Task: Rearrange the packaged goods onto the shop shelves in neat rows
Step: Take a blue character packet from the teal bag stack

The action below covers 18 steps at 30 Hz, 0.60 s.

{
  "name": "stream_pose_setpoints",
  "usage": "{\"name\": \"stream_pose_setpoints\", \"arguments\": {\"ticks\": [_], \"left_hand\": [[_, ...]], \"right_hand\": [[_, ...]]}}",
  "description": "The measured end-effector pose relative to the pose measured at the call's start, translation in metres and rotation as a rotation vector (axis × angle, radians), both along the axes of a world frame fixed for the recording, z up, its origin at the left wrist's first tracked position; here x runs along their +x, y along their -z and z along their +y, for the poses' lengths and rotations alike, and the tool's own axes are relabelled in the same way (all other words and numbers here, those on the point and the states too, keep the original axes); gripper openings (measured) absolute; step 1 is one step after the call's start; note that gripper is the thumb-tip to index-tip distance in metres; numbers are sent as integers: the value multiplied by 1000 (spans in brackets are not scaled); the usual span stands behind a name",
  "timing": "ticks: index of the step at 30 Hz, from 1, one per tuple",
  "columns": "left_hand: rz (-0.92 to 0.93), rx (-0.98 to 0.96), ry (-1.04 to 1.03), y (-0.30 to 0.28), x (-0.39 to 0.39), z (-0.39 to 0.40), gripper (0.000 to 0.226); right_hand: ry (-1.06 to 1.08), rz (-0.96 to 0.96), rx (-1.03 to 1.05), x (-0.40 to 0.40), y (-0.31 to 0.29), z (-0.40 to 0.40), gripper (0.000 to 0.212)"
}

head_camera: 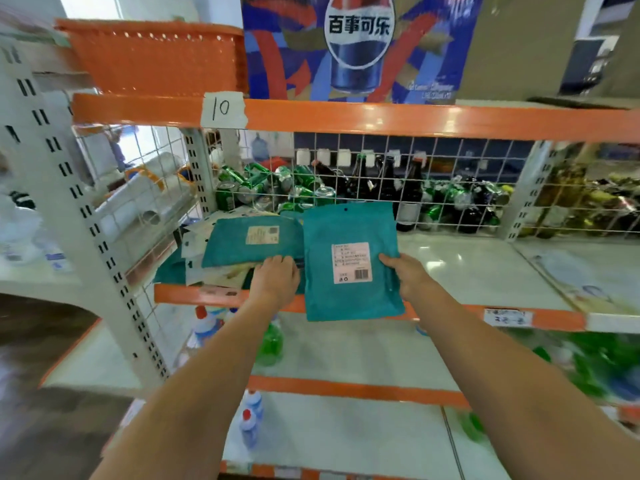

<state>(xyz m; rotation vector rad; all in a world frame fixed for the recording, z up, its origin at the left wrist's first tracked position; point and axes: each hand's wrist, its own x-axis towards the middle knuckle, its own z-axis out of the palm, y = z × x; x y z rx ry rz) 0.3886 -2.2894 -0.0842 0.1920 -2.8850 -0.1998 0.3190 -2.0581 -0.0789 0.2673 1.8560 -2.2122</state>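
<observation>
Bright, even daylight fills the place, strongest from a blown-out window (93, 5) far left. Pale glare spots sit on the glossy white shelf (460, 265) and the orange rail (415, 121). Shadows are faint. The wide lens bows the uprights, and the edges smear, bottles (602, 368) near right especially.

Your right hand (407, 277) holds a pouch (351, 263) upright over the middle shelf (467, 268) front edge. Left of it, your left hand (277, 278) rests on a stack of pouches (251, 242) lying flat on that shelf. Behind the wire grid (381, 188): cans (270, 183) left, bottles (388, 181) right. Above: basket (156, 57) left of carton (356, 46).
</observation>
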Motion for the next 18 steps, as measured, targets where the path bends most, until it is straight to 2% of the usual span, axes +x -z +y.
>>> {"name": "stream_pose_setpoints", "arguments": {"ticks": [6,10,13,18], "left_hand": [[-53,29,16,37,55,46,33],[-84,37,3,63,100,71,50],[-95,28,-19,76,125,88,32],[-94,78,32,80,145,107,28]], "right_hand": [[36,-80,-12,58,33,53,32],[42,-111,-70,102,60,78,37],[24,-106,-94,128,75,93,35],[62,-144,-66,151,89,112,34]]}}
